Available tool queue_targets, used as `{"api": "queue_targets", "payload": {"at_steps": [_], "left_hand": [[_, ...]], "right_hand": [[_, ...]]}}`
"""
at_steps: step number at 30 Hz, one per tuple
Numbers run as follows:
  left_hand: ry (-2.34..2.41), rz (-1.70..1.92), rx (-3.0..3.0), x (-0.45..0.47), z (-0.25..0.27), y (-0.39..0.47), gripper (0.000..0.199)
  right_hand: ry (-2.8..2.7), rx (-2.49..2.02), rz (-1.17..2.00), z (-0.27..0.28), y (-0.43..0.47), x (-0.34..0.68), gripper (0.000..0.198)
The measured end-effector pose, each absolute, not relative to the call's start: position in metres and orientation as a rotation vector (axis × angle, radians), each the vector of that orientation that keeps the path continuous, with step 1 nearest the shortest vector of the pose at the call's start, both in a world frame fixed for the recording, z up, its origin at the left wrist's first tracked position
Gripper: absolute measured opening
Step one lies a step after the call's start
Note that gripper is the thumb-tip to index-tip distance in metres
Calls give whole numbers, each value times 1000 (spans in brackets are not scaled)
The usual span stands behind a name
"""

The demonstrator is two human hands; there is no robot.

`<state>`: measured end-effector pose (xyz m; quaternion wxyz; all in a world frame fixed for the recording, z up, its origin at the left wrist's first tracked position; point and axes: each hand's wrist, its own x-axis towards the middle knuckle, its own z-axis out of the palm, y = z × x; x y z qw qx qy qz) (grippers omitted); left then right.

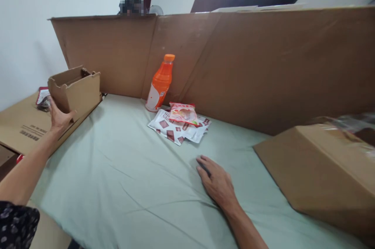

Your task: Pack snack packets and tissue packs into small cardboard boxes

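On the left, my left hand [60, 118] grips the lower near corner of a small open-topped cardboard box [83, 90], thumb on one face and fingers along the other. My right hand [216, 180] rests palm down on the pale green cloth [125, 178], its thumb a little apart from the fingers. A dark patch shows between them; whether it is shadow or an object I cannot tell. Beyond that hand lie white packets with brown squares [170, 128], topped by a small pink-and-red packet [184, 113]. Behind them stands an orange drink bottle [160, 83].
A tall cardboard panel [249, 65] runs across the back. At the right sits a large cardboard box [322, 171] with clear plastic on top. A flat cardboard surface [17, 118] at the left bears a small red-and-white packet [43, 96]. A person's head shows behind the panel.
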<state>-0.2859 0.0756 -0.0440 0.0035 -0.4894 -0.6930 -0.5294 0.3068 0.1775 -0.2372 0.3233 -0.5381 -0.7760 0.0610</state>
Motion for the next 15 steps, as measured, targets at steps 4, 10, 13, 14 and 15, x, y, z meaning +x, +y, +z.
{"api": "queue_targets", "payload": {"at_steps": [4, 10, 13, 14, 15], "left_hand": [[-2270, -1582, -1249, -309, -55, 121, 127], [-2377, -1397, -1165, -321, -51, 160, 90], [-2396, -1295, -1165, -309, -46, 147, 60], [-2409, -1257, -1199, -300, -47, 138, 69], [-2422, -1217, -1257, -288, -50, 128, 87]], "right_hand": [[-2060, -1382, 152, -240, 179, 315, 44], [-2046, -1382, 170, -244, 179, 322, 46], [-2027, -1386, 208, -234, 178, 314, 44], [-2018, -1395, 227, -229, 177, 310, 43], [-2011, -1410, 250, -222, 176, 305, 42]]}}
